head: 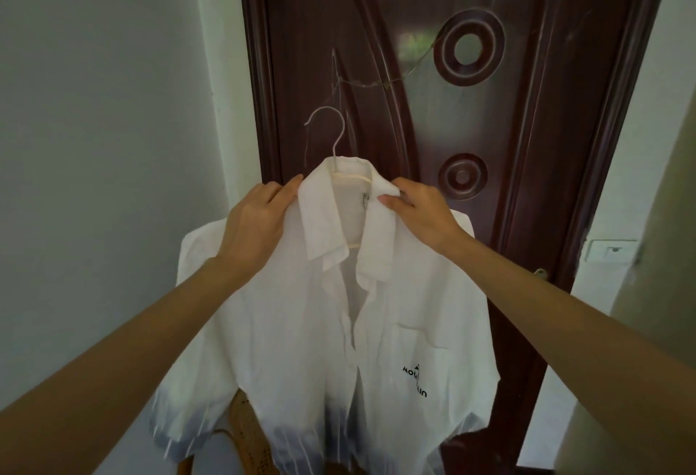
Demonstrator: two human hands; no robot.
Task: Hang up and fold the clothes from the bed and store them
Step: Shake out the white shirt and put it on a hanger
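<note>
A white shirt (376, 324) hangs on a hanger (331, 135), held up in front of a dark brown door (414, 60). The hanger's thin metal hook rises above the collar, free in the air and caught on nothing that can be seen; a pale bar of the hanger shows inside the neck opening. The shirt faces the camera with its front placket open near the top, a chest pocket on the camera's right side, and black lettering partly folded below that pocket. Its lower hem fades to blue-grey with stripes.

The left hand (256, 226) grips the shirt's shoulder just beside the collar, fingers curled round the cloth with the forefinger stretched up along the collar's edge. The right hand (418, 211) pinches the other collar wing, thumb on the front of it and fingers bent behind, cloth bunched between them. Both forearms reach in from the bottom corners.

Below the shirt, a woven cane chair (244, 433) shows at the bottom edge, mostly covered by the hem. The door has carved oval rings and a pane with a crack running across it. A pale wall (94, 98) stands to the left of the door, and a white switch plate (612, 250) sits on the wall to its right
</note>
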